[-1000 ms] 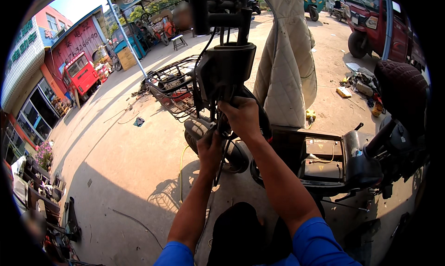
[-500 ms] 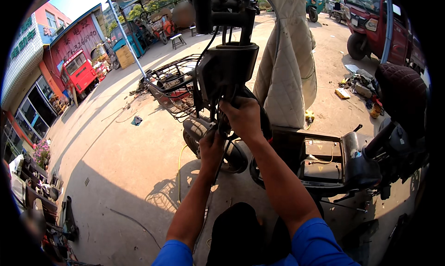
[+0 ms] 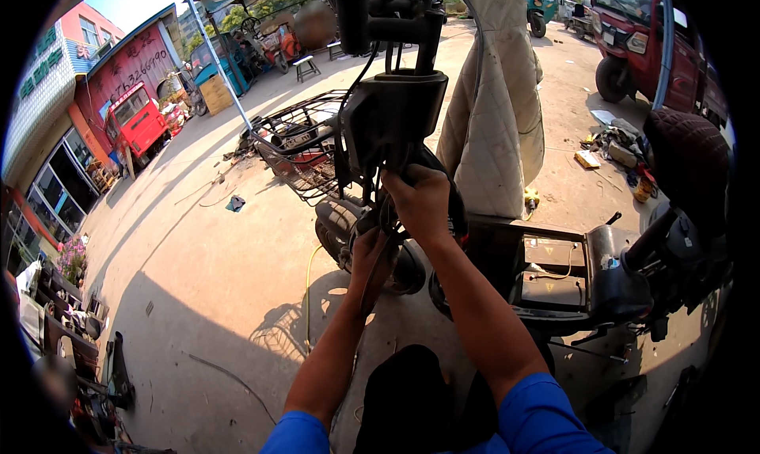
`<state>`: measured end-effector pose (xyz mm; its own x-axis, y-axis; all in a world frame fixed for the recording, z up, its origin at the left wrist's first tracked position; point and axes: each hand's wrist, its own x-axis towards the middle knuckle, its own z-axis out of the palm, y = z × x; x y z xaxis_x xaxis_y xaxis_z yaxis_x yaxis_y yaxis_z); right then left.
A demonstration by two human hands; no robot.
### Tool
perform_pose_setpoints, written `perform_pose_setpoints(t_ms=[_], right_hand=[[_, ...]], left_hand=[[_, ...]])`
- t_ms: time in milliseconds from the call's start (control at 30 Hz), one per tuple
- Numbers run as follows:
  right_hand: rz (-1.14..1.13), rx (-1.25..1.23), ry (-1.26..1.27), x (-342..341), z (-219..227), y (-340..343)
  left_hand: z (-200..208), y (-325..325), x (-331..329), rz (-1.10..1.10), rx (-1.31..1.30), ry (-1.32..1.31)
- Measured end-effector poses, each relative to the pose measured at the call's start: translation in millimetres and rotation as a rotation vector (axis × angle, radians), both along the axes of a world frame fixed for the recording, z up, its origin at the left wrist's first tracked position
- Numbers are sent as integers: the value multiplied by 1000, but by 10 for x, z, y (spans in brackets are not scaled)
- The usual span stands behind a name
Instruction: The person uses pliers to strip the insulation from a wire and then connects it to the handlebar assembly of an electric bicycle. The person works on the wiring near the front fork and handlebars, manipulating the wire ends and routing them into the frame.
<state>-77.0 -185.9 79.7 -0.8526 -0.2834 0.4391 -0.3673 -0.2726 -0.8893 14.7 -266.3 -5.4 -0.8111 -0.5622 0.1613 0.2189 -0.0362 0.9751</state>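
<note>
A black electric scooter stands in front of me, its front panel [image 3: 392,113] above my hands. Dark cables [image 3: 386,216] hang below that panel and run between my hands. My right hand [image 3: 419,202] is closed around them just under the panel, its fingertips partly hidden. Lower and to the left, my left hand [image 3: 372,254] is closed on the cables too, and a loose length trails down over its wrist. Beyond my hands are the front wheel [image 3: 328,216] and a black wire basket [image 3: 305,169].
The scooter's open floor box at right holds brown batteries [image 3: 552,253]. A quilted cover [image 3: 491,121] hangs behind it, near a dark red seat [image 3: 685,149]. A yellow cable [image 3: 308,296] lies on the concrete. Scooter parts [image 3: 119,375] are heaped at lower left; red truck [image 3: 633,42] beyond.
The cable end below my left hand now lies across the wrist instead of hanging beside it. Both hands stay under the panel; the whole view has shifted very slightly.
</note>
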Motion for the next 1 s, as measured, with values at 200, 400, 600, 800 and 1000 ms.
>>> perform_pose_setpoints(t_ms=[200, 400, 600, 800, 1000], right_hand=[[142, -127, -157, 12, 34, 46], [182, -219, -202, -16, 23, 16], [242, -209, -258, -2, 91, 69], [235, -190, -220, -4, 91, 93], [243, -187, -220, 3, 72, 78]], left_hand=[[232, 217, 49, -30, -21, -43], [262, 172, -64, -23, 4, 12], [239, 62, -217, 25, -26, 60], [187, -29, -251, -32, -3, 85], [135, -54, -257, -63, 63, 128]])
